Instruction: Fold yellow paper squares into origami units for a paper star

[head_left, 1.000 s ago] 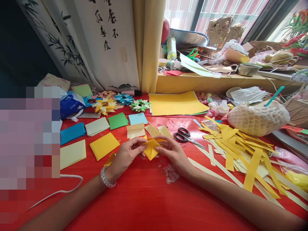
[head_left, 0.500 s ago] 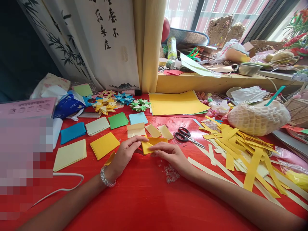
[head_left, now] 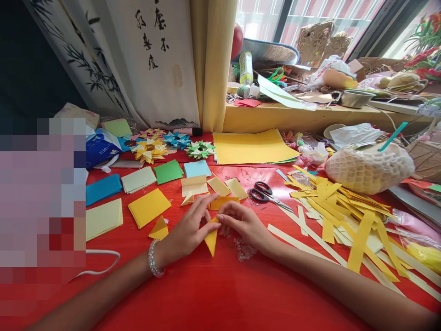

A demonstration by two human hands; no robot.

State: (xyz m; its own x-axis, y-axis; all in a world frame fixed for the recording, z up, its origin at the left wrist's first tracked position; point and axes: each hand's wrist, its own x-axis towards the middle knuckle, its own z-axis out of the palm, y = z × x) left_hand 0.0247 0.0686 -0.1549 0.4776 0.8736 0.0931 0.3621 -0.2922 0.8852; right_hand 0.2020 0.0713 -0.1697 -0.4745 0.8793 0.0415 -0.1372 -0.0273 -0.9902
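Note:
Pinched between both hands is a folded piece of yellow paper [head_left: 211, 240], its pointed end hanging down toward me. My left hand [head_left: 193, 225] grips it from the left with thumb and fingers. My right hand [head_left: 243, 225] closes on its upper right part; the fingertips partly cover the paper. Just beyond the fingers lies another yellow paper piece [head_left: 225, 201]. Beside my left wrist rests a folded yellow triangle [head_left: 159, 228], and a cream folded triangle [head_left: 188, 198] sits behind the left hand. Creased cream papers [head_left: 194, 185] lie farther back.
Black-handled scissors [head_left: 263, 193] lie right of centre, near a heap of yellow and cream strips [head_left: 344, 220]. Stacks of yellow paper [head_left: 149, 208], green paper [head_left: 168, 172] and blue paper [head_left: 103, 189] are at left. Folded paper stars [head_left: 149, 151] stand behind. A netted fruit [head_left: 370, 170] sits at right.
The yellow paper has been turned so its point hangs down toward me. My left hand has shifted right and nearer, uncovering the yellow and cream triangles. My right hand's fingers have curled in.

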